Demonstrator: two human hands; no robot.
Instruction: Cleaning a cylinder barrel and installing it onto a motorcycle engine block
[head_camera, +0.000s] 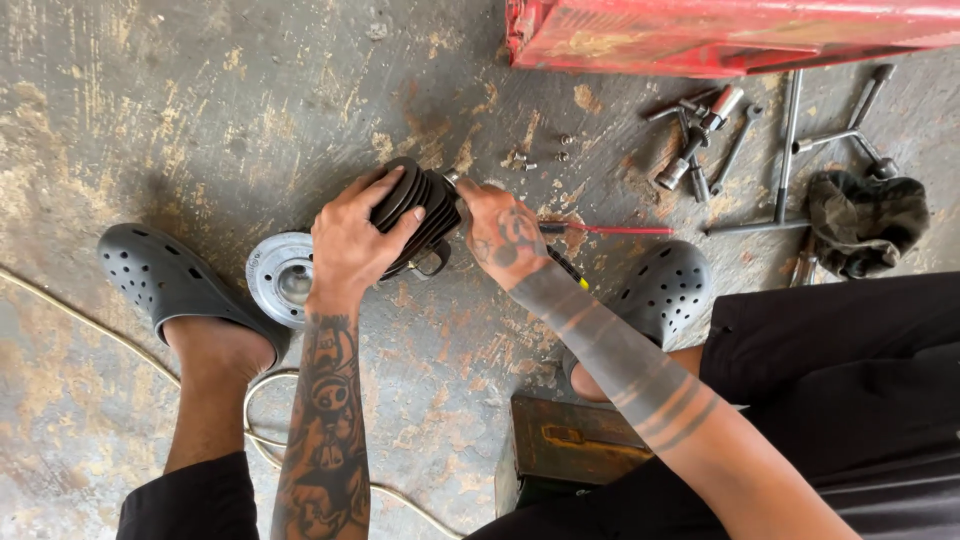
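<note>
Head view looks down at a black ribbed engine part (425, 215) in the middle of the frame. Both hands hide much of it. The left hand (350, 245) lies over its left side, fingers (385, 195) wrapped on the ribs. The right hand (500, 235) is closed tight against its right end; what it grips is hidden. A round silver metal disc (275, 275) on the floor (200, 100) is partly covered.

Wrenches (700, 140) and a crumpled rag (865, 220) are seen on the floor (200, 100) (stained, worn) below a red metal box (720, 30); a round metal disc (280, 278) is laid nearby.
</note>
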